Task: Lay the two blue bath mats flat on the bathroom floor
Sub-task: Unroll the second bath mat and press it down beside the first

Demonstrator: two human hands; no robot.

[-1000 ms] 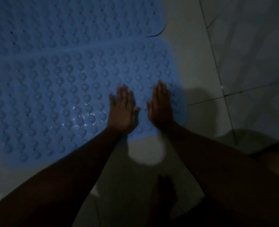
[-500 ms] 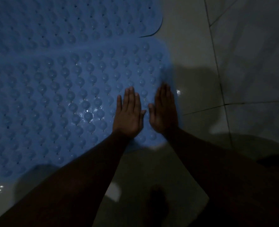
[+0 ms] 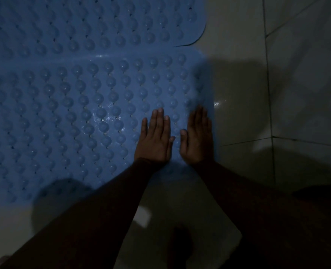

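Note:
Two blue bath mats with rows of round bumps lie side by side on the tiled floor. The near mat [image 3: 67, 117] fills the left and middle of the view. The far mat [image 3: 94, 22] lies beyond it, their long edges touching or overlapping. My left hand [image 3: 155, 138] rests flat, palm down, fingers together, on the near mat's right end. My right hand [image 3: 198, 136] lies flat beside it at the mat's right edge. Neither hand grips anything.
Pale glossy floor tiles [image 3: 244, 117] with dark grout lines stretch to the right of the mats. The light is dim, and shadows of my arms and body cover the lower floor. A foot [image 3: 180, 243] shows faintly between my forearms.
Both hands have stayed flat on the near mat's right end, sliding slightly right toward its edge. The view has moved closer and the scene has grown darker.

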